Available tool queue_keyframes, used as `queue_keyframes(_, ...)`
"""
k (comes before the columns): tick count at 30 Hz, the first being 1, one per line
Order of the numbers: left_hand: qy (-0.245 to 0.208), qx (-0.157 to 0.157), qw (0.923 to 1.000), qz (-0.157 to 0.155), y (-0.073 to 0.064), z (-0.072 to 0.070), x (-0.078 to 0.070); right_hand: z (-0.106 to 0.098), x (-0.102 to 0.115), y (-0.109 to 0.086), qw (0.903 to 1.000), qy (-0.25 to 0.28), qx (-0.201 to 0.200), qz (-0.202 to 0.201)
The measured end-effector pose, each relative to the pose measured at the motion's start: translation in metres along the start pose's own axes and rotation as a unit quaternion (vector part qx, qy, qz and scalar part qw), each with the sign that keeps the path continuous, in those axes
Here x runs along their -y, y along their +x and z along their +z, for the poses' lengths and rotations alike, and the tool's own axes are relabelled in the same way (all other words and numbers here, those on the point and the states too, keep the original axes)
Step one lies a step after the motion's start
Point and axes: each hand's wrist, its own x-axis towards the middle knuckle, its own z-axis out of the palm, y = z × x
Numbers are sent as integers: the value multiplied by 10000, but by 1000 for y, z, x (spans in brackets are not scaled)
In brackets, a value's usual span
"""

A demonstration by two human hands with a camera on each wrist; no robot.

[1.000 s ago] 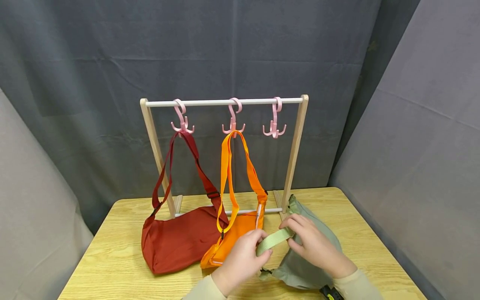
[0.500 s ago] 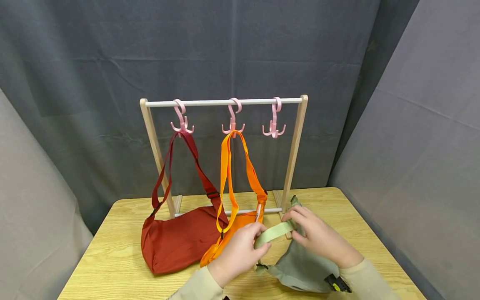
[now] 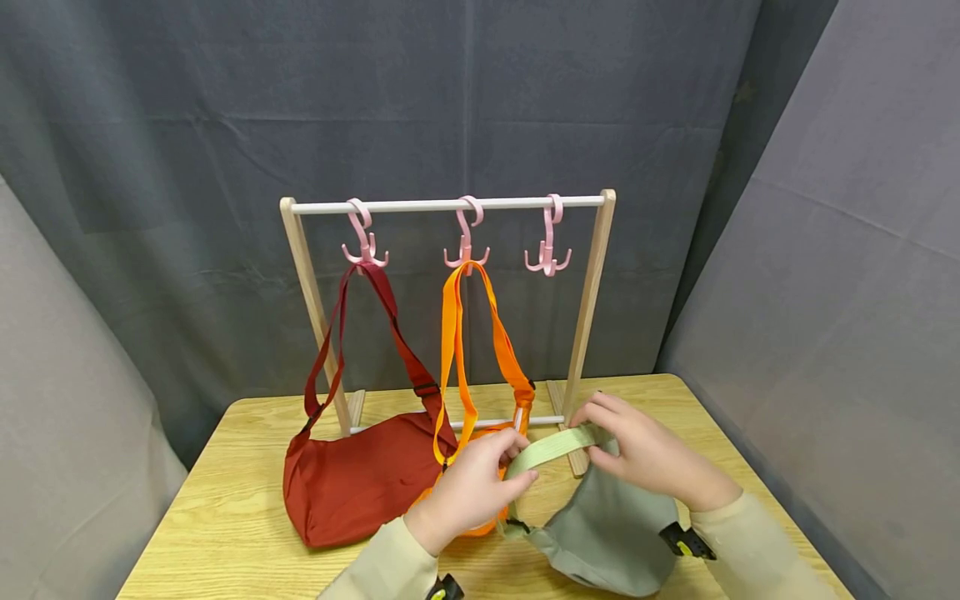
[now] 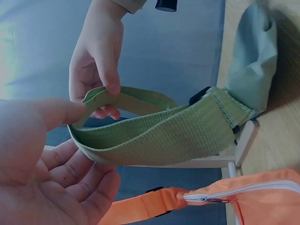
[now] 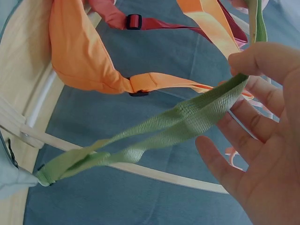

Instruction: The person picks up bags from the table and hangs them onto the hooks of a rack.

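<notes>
Both hands hold the light green strap (image 3: 553, 447) of a grey-green bag (image 3: 618, 533), whose body hangs low at the table's right front. My left hand (image 3: 474, 492) pinches the strap's left part between thumb and fingers. Toward the right, my right hand (image 3: 651, 450) pinches it as well, and the stretch between them arches upward. In the left wrist view the webbing (image 4: 154, 136) is doubled into a loop beside a black buckle. The right wrist view shows thumb and forefinger on the strap (image 5: 187, 117), the other fingers spread.
A wooden rack (image 3: 592, 292) carries three pink hooks; the right hook (image 3: 549, 242) bears no bag. A red bag (image 3: 367, 475) hangs by its strap from the left hook (image 3: 365, 237), an orange bag (image 5: 77, 51) from the middle hook (image 3: 467, 237). Both bags rest on the wooden table (image 3: 225, 517).
The hands have risen slightly and drawn a little apart, lifting the green strap. The grey-green bag has shifted toward the front and its back end has pulled up. The hung bags stay put.
</notes>
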Motion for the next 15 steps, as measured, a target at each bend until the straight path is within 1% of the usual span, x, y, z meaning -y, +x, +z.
queue_keyframes(4,-96,24,9999,-19,2,-6,-1,-10,0,5,9999,12,102,66)
queue_keyframes(9,-60,78,9999,-98,2,-13,-4,-18,-3,9,9999,-90,58,-39)
queue_keyframes(15,-148,63,9997,-169,3,-18,-8,-27,-7,13,9999,5,91,-103)
